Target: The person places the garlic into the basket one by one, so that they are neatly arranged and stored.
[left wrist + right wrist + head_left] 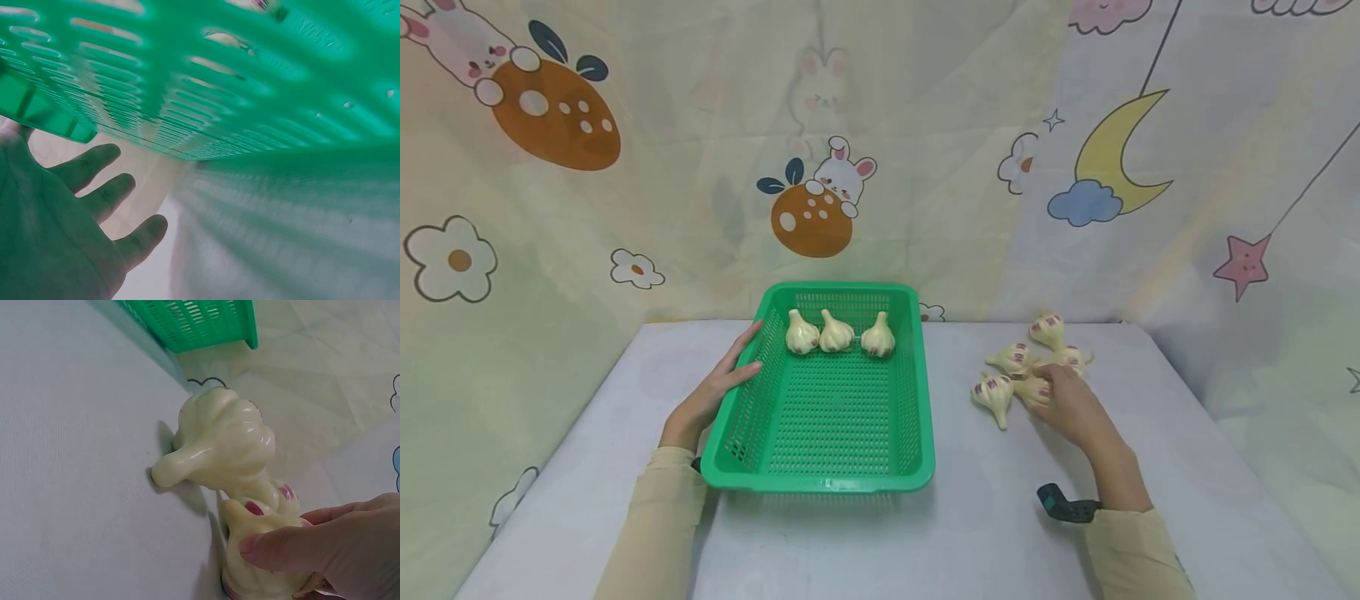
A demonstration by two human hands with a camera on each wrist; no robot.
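My right hand [1072, 406] pinches a garlic bulb [256, 572] on the right of the table, the thumb laid across its side in the right wrist view. Several other bulbs cluster around it; the nearest garlic bulb [994, 393] lies just to its left with its stem toward me. On the left, my left hand [709, 402] rests against the side of a green plastic basket [718, 454]. Its fingers are extended and spread in the left wrist view. Inside the basket, three garlic bulbs [837, 333] sit in a row at the far end.
A white cloth covers the table [970, 533]. Behind it hangs a curtain [715, 167] printed with rabbits, flowers and a moon. A dark strap device [1067, 505] sits at my right wrist.
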